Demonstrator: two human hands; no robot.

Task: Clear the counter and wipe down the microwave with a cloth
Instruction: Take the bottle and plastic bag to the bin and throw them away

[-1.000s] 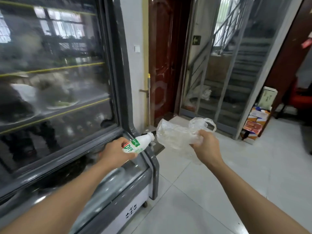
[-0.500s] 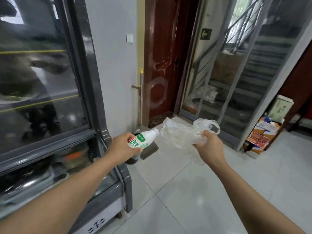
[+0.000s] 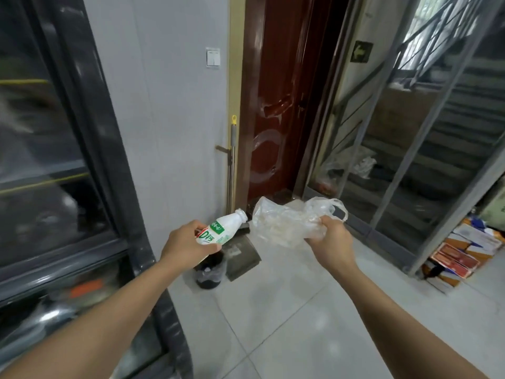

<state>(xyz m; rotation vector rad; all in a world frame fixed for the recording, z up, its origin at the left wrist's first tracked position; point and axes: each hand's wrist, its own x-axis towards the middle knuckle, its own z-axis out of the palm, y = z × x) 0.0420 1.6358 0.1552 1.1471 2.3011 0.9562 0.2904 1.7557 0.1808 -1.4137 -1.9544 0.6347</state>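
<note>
Beside glass-fronted display case (image 3: 54,160), person faces small dark bin (image 3: 209,272) on floor. Right hand (image 3: 332,242) clutches crumpled plastic bag (image 3: 284,224); left hand (image 3: 188,243) grips white bottle (image 3: 221,231), uncapped. Judged: clearing half done, trash probably bin-bound. Microwave, cloth unseen; wiping remains.

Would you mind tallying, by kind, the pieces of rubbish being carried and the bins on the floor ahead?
Bottles: 1, the white bottle in the left hand
Plastic bags: 1, the clear bag in the right hand
Bins: 1, the black bin on the floor
Total: 3
</note>
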